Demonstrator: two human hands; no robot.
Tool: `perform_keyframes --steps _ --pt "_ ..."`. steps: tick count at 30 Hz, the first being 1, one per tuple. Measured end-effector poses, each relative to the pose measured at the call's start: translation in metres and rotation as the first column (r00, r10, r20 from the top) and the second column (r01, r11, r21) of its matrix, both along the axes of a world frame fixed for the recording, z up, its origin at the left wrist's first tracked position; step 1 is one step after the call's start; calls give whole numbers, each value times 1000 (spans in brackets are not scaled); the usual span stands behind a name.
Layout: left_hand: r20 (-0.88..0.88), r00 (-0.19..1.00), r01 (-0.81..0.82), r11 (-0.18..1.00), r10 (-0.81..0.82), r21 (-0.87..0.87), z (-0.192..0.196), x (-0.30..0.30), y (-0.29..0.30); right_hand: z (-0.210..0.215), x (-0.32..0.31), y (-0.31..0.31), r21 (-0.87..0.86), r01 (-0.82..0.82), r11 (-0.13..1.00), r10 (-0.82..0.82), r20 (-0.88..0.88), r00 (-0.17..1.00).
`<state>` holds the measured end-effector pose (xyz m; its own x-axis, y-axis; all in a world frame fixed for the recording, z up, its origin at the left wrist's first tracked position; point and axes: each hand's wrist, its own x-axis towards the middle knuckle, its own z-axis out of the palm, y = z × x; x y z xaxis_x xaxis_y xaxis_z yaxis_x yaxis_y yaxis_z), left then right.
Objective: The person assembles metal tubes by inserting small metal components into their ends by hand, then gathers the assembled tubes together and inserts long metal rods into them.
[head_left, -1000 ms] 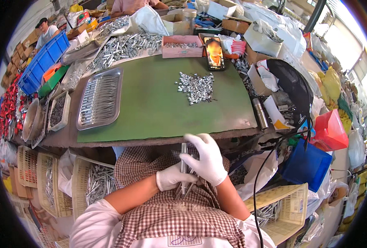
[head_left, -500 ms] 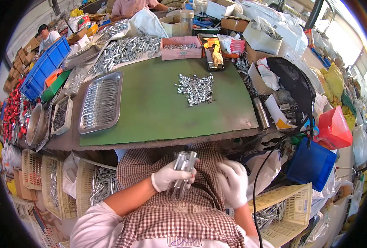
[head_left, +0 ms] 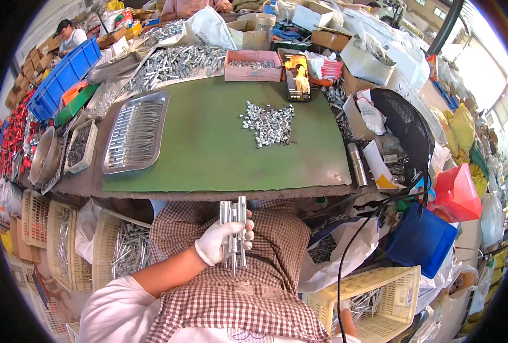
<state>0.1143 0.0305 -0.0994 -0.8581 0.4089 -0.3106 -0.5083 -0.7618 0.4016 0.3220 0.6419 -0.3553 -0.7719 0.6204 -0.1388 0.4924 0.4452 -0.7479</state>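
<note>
Right hand has dropped out of view since half a second ago; I see gloved left hand (head_left: pixel 222 243) clamped on metal rods (head_left: pixel 233 231) over lap; stiff, slick, probably weighty; grip mid-length.

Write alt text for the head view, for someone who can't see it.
A white-gloved left hand holds a bundle of metal rods upright over a checked apron, below the edge of a green mat. On the mat lies a pile of small metal parts, with a steel tray of rods at its left. The right hand is out of view.
</note>
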Motion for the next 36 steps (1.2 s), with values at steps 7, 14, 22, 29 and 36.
perform_keyframes --steps 7,14,22,29,36 --pt "78 996 -43 995 50 -85 -1 6 -3 47 -35 21 -64 18 998 -17 19 1000" --pt "42 998 -35 999 37 -29 -5 6 -5 56 -16 63 -102 53 993 -48 44 998" --pt "53 998 -17 999 18 -29 -8 6 -6 84 -21 92 -159 92 983 -86 41 995" --pt "41 999 -14 1000 14 12 -13 8 -9 114 -27 114 -205 122 971 -119 25 993" --pt "20 1000 23 1000 -23 20 -10 6 -14 149 1 136 -250 172 953 -163 55 985"
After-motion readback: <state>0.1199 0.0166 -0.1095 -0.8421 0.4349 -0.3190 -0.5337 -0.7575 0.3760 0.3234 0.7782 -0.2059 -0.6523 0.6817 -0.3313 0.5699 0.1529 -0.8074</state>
